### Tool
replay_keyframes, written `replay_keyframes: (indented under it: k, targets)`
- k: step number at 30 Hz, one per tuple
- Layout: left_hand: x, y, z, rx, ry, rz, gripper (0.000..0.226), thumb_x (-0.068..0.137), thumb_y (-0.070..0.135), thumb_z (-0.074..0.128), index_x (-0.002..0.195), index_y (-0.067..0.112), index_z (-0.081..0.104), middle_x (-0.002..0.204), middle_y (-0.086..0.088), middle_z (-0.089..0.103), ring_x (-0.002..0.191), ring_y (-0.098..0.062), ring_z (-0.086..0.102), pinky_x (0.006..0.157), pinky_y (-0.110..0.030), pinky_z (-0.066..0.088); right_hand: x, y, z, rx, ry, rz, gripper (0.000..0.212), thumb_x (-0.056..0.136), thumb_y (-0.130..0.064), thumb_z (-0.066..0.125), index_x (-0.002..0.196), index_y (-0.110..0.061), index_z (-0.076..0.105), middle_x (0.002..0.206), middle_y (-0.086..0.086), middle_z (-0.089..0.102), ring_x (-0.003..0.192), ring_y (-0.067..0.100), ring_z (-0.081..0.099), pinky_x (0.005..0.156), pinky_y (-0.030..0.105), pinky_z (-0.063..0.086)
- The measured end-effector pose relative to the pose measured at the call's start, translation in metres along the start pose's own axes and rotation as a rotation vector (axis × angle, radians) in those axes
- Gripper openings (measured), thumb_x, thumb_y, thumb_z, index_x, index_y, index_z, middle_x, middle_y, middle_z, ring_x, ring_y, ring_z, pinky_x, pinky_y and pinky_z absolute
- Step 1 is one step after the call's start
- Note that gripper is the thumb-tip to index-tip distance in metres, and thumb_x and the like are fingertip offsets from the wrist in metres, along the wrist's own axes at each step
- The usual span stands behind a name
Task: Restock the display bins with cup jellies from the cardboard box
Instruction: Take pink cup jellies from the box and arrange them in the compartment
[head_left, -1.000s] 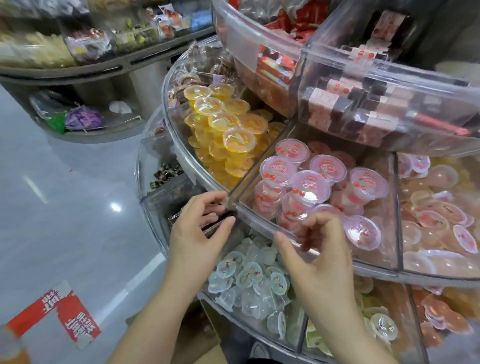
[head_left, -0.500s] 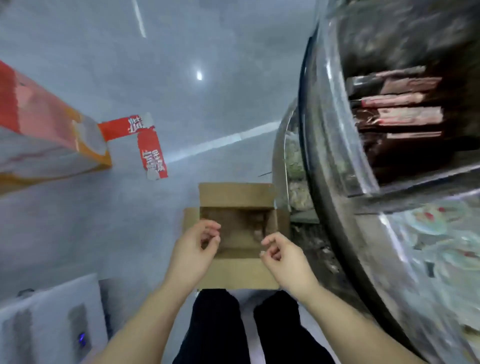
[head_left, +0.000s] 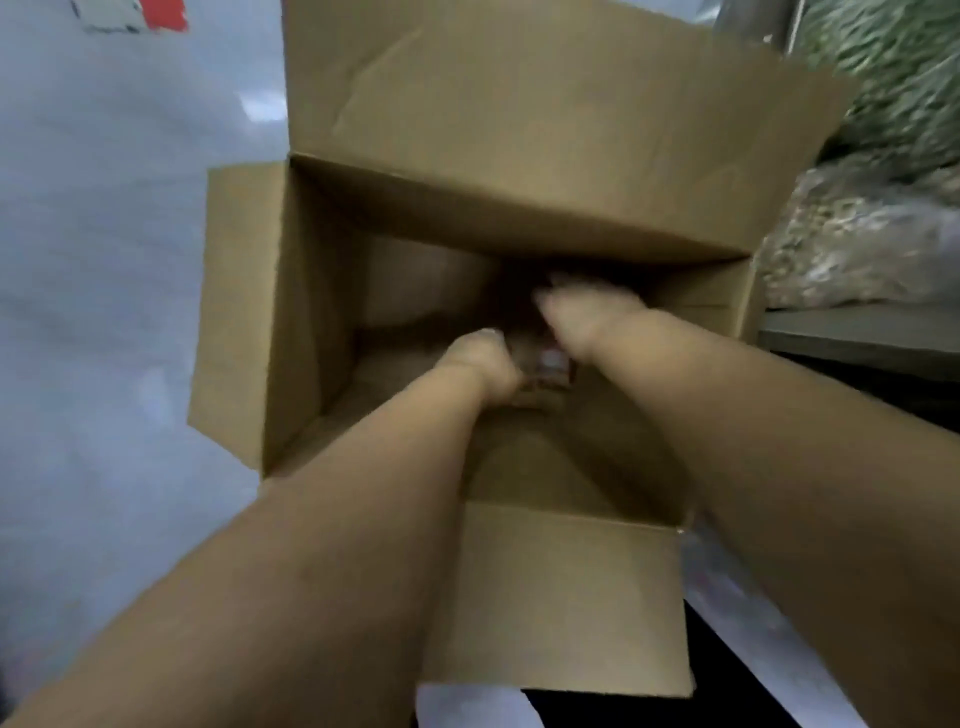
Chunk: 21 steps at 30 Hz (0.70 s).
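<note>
near: left hand (head_left: 485, 364) deep in the cardboard box (head_left: 519, 104) | between hands: small pale thing (head_left: 551, 362), maybe a cup jelly – light, squishy, slippery; hold its sides | far: right hand (head_left: 582, 317) | both grips too blurry to tell

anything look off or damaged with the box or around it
Nothing serious. The cardboard box stands open on the floor, its far flap creased. Both hands, left and right, reach deep inside around something small, too blurred to identify. No spill shows.

Both hands (head_left: 540, 338) inside cardboard box (head_left: 239, 312)
</note>
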<state>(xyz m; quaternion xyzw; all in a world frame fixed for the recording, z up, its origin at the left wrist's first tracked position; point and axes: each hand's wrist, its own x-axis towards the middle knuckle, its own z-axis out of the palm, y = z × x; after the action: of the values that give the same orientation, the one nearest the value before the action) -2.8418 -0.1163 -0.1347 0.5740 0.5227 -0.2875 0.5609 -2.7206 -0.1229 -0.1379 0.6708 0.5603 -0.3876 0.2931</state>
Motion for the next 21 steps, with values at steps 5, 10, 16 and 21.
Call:
replay_keyframes:
  k: [5,10,16,21]
  targets:
    - [0.059,0.016,0.043,-0.104,-0.091,-0.015,0.06,0.077,0.041,0.07,0.126,0.012,0.051,0.125,-0.009,0.056,0.112,-0.026,0.054,0.083,-0.027,0.042,0.043,0.026,0.021,0.148,-0.005,-0.054,0.047,0.102,-0.033,0.025,0.141,-0.009,0.035,0.149,0.012,0.035,0.135,0.026,0.034,0.109,0.031,0.024]
    - [0.064,0.011,0.054,0.061,-0.098,-0.022,0.066,0.071,0.038,0.077,0.126,0.01,0.053,0.128,-0.009,0.057,0.114,-0.026,0.055,0.089,-0.027,0.044,0.042,0.037,0.026,0.355,-0.019,0.074,0.038,0.099,-0.027,0.037,0.133,-0.014,0.047,0.144,0.011,0.042,0.13,0.027,0.039,0.106,0.032,0.026]
    - [0.009,-0.018,0.013,-0.079,0.025,-0.045,0.063,0.073,0.03,0.075,0.125,0.011,0.044,0.117,-0.009,0.059,0.108,-0.025,0.057,0.082,-0.026,0.044,0.003,0.03,0.025,0.366,-0.097,0.026,0.027,0.085,-0.018,0.064,0.111,-0.014,0.062,0.122,0.01,0.061,0.104,0.023,0.056,0.069,0.021,0.038]
    - [-0.107,-0.026,-0.026,-0.366,0.294,0.166,0.036,0.071,0.019,0.074,0.1,0.021,0.053,0.095,-0.005,0.056,0.087,-0.022,0.058,0.082,-0.029,0.048,-0.084,-0.007,0.01,1.146,0.075,0.2,0.033,0.079,-0.021,0.068,0.106,-0.012,0.052,0.107,0.012,0.063,0.093,0.022,0.06,0.079,0.029,0.043]
